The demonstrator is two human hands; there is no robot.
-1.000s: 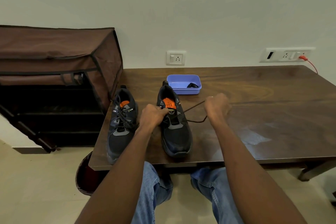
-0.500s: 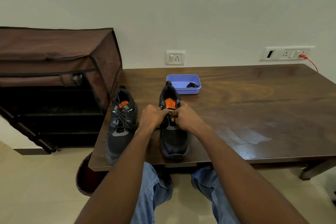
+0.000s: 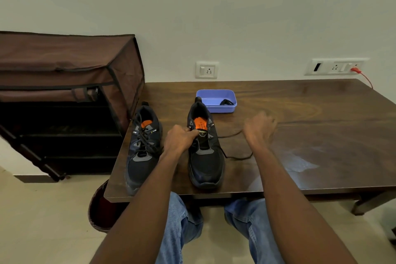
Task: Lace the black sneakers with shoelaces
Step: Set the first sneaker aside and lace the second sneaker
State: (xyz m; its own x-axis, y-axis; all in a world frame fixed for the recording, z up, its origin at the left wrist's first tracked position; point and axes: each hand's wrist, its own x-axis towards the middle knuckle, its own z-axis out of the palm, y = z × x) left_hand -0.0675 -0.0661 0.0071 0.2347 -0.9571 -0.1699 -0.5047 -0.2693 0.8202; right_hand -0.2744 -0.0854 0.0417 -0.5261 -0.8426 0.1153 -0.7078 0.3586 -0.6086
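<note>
Shoelace (image 3: 230, 135) of the right-hand sneaker (image 3: 204, 146) runs from the upper eyelets near centre frame out toward the right hand (image 3: 260, 127), which is blurred at centre right, just right of the shoe. That hand's fingers look curled around the lace end, though the blur makes the pinch itself hard to confirm. A slack loop of lace (image 3: 237, 156) lies on the table (image 3: 321, 135) below that hand.

The left hand (image 3: 182, 138) sits just left of the shoe's tongue, fingers curled and pinching at the tongue or the top eyelet edge; which one I cannot tell. It seems to steady the shoe against the pull.

The lace's long axis lies nearly level, left to right, so the coming pull would likely run rightward, away from the shoe. The right hand is the nearer one to the free end.

The other sneaker (image 3: 143, 146), at centre left, looks laced already. A blue tray (image 3: 214, 109) stands behind the shoe.
</note>
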